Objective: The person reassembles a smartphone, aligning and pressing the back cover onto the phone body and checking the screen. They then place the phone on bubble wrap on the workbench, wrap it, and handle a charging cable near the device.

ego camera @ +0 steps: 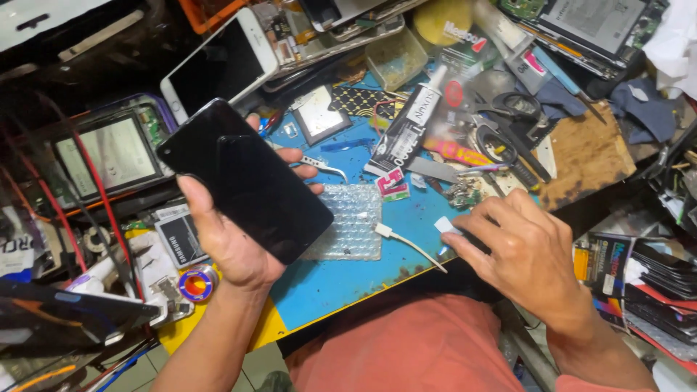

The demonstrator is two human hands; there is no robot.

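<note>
Here my left hand point(229, 236) is clamped around a black smartphone point(245, 179), thumb along its near edge and fingertips wrapped over the far edge. The phone is a glossy, dark slab with rounded corners, its surface blank and reflecting a faint sheen. Its long axis runs diagonally, one end pointing up and away to my left, the other down toward my right hand, and it is tilted up off the blue mat point(341, 279). My right hand point(526, 258) rests at the mat's edge, well apart from the left, fingers curled on a small white piece point(445, 226); I cannot tell whether it is gripped. A white cable point(406, 243) and a bubble-wrap sheet point(352, 229) lie between my hands. Beyond my right hand lies a black glue tube point(410, 127).
</note>
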